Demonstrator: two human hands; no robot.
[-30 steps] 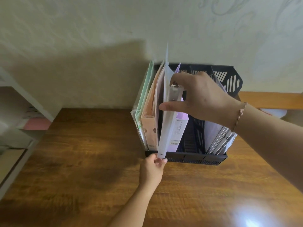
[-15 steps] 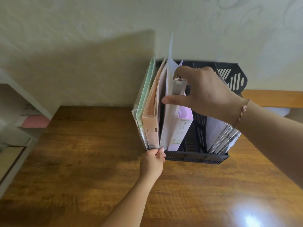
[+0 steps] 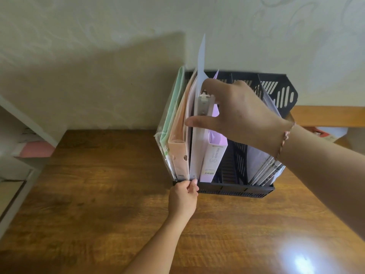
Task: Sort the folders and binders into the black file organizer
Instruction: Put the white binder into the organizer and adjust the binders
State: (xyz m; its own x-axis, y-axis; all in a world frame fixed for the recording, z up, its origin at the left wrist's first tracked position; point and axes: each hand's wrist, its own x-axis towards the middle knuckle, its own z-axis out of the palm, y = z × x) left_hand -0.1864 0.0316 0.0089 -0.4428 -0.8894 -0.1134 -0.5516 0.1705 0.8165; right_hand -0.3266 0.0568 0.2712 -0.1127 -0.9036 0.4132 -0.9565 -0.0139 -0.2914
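Head view: right hand grips white binder top, left hand pinches its bottom (organizer's front-left corner).

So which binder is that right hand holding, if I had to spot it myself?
Find the black file organizer on the wooden table. Near its left end, the white binder stands between a peach binder and a lilac one; only it shows a metal clip on top.

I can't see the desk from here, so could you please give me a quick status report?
Right hand grips white binder at top; left hand pinches its bottom corner. Binder standing in black file organizer, beside purple binder. Nothing in the way.
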